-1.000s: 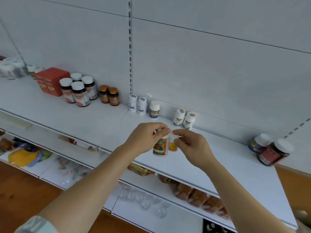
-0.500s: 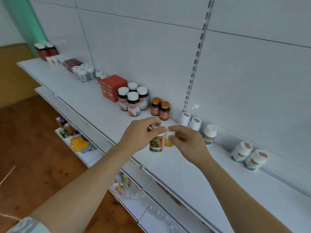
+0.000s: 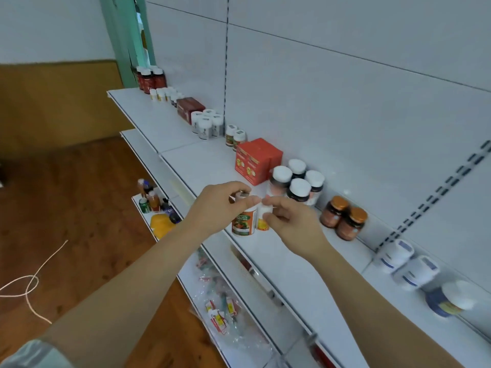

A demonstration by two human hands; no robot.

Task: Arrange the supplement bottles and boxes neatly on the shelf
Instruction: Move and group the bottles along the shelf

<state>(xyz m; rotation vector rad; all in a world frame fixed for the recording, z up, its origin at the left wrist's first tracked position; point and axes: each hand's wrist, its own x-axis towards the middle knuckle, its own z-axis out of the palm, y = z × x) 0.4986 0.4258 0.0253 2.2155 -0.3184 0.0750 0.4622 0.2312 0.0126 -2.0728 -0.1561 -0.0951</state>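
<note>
Both hands unmoved: left hand (image 3: 216, 205) fingers grip orange-label bottle (image 3: 244, 221), right hand (image 3: 291, 221) pinches small bottle (image 3: 263, 217).

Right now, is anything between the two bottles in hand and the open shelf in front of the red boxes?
Nothing visible. The left hand holds the orange-label bottle, the right hand the small white bottle, just above the bare shelf before the red boxes.
</note>
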